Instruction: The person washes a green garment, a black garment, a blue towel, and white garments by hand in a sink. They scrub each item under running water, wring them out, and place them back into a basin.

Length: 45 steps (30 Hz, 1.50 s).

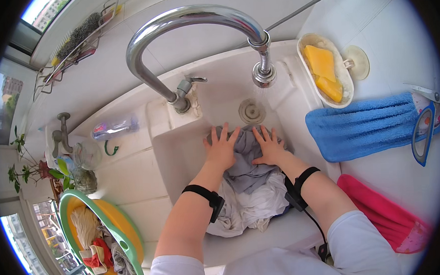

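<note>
Both of my hands rest with fingers spread on a bunched grey cloth (248,173) in the white laundry sink (183,154). My left hand (221,148) presses on its left side; my right hand (269,146) lies on its right side. Nearer to me, a crumpled white cloth (257,204) adjoins the grey one. Beyond my fingertips is the round drain (252,110). Above the drain hangs the metal spout head (264,74) of the curved chrome faucet (191,12), with fine water falling from it.
Yellow soap bars (320,65) lie in a wall-mounted dish (346,89). Blue (361,126) and pink (377,211) towels hang at the right, with scissors (424,126) by the blue one. A clear bottle (115,128) lies left; a yellow-green basin (133,231) holds clothes. A wire rack (84,47) holds brushes.
</note>
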{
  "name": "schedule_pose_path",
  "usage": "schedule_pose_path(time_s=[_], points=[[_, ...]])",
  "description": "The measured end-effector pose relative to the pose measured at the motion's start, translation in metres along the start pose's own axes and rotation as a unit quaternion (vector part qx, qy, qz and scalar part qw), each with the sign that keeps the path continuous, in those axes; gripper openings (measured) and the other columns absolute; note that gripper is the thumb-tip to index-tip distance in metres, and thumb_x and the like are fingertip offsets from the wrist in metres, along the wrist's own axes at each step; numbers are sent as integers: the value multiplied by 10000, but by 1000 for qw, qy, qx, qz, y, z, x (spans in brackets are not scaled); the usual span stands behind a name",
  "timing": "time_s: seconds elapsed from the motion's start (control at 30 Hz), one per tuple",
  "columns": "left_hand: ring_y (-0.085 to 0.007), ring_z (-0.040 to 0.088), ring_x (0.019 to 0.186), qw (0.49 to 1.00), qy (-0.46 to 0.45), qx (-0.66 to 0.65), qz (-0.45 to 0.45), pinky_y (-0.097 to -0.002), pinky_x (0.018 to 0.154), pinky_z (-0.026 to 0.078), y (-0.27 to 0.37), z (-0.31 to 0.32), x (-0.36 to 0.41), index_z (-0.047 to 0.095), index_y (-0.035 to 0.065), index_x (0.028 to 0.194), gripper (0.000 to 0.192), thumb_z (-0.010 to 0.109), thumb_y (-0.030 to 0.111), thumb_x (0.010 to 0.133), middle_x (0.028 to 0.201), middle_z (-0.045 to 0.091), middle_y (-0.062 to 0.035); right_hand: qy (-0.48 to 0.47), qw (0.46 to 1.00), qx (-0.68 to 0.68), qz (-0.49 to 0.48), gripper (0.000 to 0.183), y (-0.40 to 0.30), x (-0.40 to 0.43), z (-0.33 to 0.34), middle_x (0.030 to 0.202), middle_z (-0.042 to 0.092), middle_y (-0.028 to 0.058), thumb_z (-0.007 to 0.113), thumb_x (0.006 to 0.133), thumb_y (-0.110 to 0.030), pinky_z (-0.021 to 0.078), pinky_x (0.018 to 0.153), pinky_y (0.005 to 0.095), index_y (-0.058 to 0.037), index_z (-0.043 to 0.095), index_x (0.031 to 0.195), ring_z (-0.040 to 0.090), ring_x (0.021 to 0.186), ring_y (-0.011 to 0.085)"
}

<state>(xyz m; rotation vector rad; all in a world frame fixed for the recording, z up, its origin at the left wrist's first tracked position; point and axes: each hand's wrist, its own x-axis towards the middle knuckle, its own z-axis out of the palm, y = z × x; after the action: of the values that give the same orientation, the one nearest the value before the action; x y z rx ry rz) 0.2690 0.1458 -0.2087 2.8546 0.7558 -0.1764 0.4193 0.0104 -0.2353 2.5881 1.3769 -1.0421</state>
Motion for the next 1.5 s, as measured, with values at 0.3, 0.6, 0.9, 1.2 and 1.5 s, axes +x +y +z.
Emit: schedule_pose_path(time_s=[0.3,0.6,0.9,1.2,1.5], points=[[-437,581,1031,953,-37,-262,-145,-470,890,492,-23,35,7,500,155,1251,626,745,77,680,1158,556,-185,50,993,80,-76,525,14,31,-6,1172,558,129,721,726,-158,428,939,529,-132,555,1223,496,1159,357],[-385,493,1159,964,-199,-53,-167,-535,929,443,1,-50,-31,558,116,1202,517,746,266,744,1169,545,-129,241,928,-17,-285,533,3,-30,-34,1080,566,56,695,674,-197,286,1044,593,-152,604,1197,479,1130,276],[-484,-8,1438,967,-182,-98,-152,-781,1009,141,1,6,-11,246,412,1496,801,568,672,810,1615,13,-52,129,987,5,-96,740,-13,6,14,1588,94,135,568,845,-561,143,1009,776,-295,321,1491,101,1409,506],[-495,-61,1431,964,-218,-74,-132,-770,1026,137,-13,77,-1,196,414,1509,808,485,725,821,1616,-38,-49,-7,994,-88,-61,882,-14,36,42,1600,23,143,585,825,-588,118,1028,760,-331,133,1537,106,1425,478],[-427,323,1300,954,-190,-201,-112,-550,994,396,-8,27,8,480,183,1315,594,698,399,806,1414,375,-148,168,985,36,-21,660,-32,56,14,1277,486,159,766,716,-242,359,1006,581,-85,486,1292,451,1190,405]])
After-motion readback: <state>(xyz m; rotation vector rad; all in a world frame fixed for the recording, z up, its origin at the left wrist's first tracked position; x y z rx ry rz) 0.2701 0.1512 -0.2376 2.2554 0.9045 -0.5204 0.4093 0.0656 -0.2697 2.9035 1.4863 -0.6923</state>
